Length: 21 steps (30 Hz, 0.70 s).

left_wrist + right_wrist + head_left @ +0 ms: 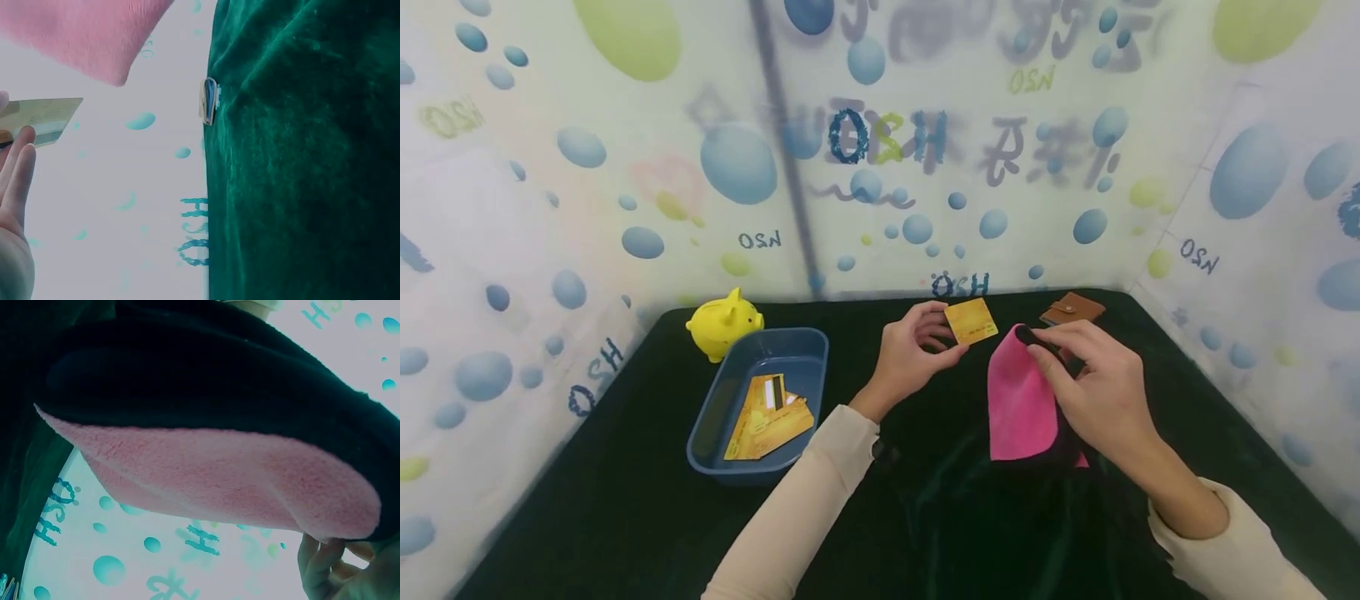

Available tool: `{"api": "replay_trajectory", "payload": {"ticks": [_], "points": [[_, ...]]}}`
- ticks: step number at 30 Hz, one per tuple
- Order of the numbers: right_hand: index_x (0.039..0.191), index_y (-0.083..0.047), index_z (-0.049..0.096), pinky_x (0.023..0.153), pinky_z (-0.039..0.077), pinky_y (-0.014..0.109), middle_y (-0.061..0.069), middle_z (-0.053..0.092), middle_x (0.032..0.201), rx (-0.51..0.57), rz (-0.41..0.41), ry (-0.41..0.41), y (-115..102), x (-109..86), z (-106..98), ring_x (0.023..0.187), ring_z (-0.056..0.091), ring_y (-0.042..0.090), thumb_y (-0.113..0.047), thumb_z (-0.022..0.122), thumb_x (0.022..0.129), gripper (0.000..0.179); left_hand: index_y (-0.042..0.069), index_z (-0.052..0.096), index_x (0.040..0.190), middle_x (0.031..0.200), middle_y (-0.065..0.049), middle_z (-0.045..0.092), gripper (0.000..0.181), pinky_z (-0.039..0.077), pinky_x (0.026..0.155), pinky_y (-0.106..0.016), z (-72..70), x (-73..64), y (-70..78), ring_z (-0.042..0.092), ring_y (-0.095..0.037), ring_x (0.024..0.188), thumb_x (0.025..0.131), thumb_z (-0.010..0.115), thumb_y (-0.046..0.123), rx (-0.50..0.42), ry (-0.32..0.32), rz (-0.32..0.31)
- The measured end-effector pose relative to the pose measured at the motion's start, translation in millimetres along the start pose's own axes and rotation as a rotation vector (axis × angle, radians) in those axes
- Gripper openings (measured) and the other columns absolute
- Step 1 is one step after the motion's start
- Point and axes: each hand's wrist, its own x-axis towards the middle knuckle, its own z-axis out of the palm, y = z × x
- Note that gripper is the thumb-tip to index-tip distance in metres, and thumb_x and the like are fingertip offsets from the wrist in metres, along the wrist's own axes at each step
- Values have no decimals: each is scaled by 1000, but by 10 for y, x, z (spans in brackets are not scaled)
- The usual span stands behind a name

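Note:
A gold bank card [972, 321] is pinched between the thumb and fingers of my left hand [913, 348], held up above the dark cloth. In the left wrist view the same card [50, 119] appears at the left edge, partly behind the fingers. My right hand [1101, 383] pinches a cloth [1018, 404] by its upper edge, so that it hangs down. One side of this cloth is pink and the other black, as the right wrist view of the cloth [219, 472] also shows. Card and cloth are apart from each other.
On the left stands a blue tray [698, 437] with several gold cards [778, 425] in it. A yellow piggy bank [722, 323] is behind it. A brown wallet [1075, 308] lies at the back right. Dark green velvet [625, 517] covers the table, and a patterned curtain surrounds it.

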Motion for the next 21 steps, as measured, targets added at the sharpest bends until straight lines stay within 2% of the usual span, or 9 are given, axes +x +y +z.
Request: {"api": "replay_trajectory", "payload": {"ticks": [7, 14, 17, 21], "points": [[106, -1, 76, 65, 43, 12, 10, 71, 97, -39, -50, 61, 1, 56, 53, 75, 55, 16, 5, 81, 76, 32, -4, 53, 124, 121, -20, 68, 58, 58, 81, -26, -113, -49, 231, 73, -23, 91, 75, 85, 1, 8, -48, 137], [108, 0, 75, 77, 46, 7, 12, 69, 96, -108, -143, 46, -152, 93, 109, 80, 64, 21, 1, 83, 76, 33, -5, 52, 123, 126, -23, 64, 60, 58, 80, -28, -189, -123, 446, 73, -23, 93, 72, 85, -5, -34, -91, 277], [107, 2, 75, 75, 55, 18, 13, 69, 95, -129, -211, 45, -253, 70, 130, 79, 66, 23, -15, 76, 89, 25, -7, 51, 122, 125, -25, 64, 62, 58, 79, -28, -197, -147, 524, 73, -23, 94, 70, 86, -7, -40, -105, 339], [103, 4, 75, 68, 60, 38, 16, 69, 93, -142, -312, 67, -395, 43, 177, 78, 68, 27, -37, 54, 102, 46, -9, 51, 122, 124, -28, 63, 66, 59, 79, -29, -211, -170, 614, 73, -25, 94, 66, 86, -11, -70, -101, 400]]}}
